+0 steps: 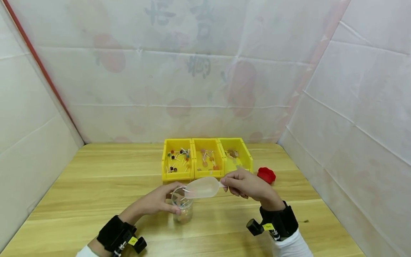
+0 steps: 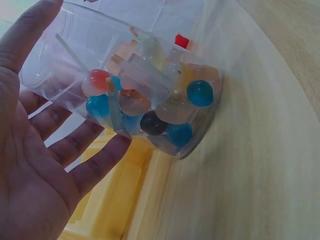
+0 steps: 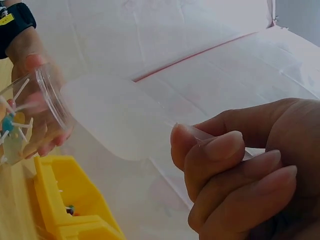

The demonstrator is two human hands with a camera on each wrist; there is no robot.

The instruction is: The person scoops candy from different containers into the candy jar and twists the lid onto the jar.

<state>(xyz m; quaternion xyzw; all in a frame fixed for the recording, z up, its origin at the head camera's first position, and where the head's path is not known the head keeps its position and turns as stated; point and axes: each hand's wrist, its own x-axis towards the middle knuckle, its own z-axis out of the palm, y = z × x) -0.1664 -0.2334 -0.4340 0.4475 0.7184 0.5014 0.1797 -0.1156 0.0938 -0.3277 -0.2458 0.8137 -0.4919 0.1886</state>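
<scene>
Clear jar (image 1: 184,215): located on the near side of the table (image 1: 106,189), mouth facing up. Its wall is smooth, transparent and cylindrical, with a ridged rim. Contents: glossy balls in teal, red, dark and amber, some on white sticks, plus a translucent pop-shaped piece (image 2: 145,80). The left hand (image 1: 157,200) is clamped on the jar, thumb on one side, fingers on the other. The right hand (image 1: 245,184) pinches the handle of a scoop (image 1: 203,188), whose frosted, rounded blade overlaps the jar mouth in the head view. The hands are apart.

The table is pale wood with long streaked grain. Beyond the jar, three yellow bins (image 1: 178,176) stand side by side, rigid and open-topped, containing small stick-mounted balls and translucent pieces. A red scalloped part (image 1: 266,175) lies to the right of the bins.

White sheeting (image 1: 144,82), creased and faintly printed, encloses the table at the back and sides. A red strip (image 1: 41,67) runs along the left corner.
</scene>
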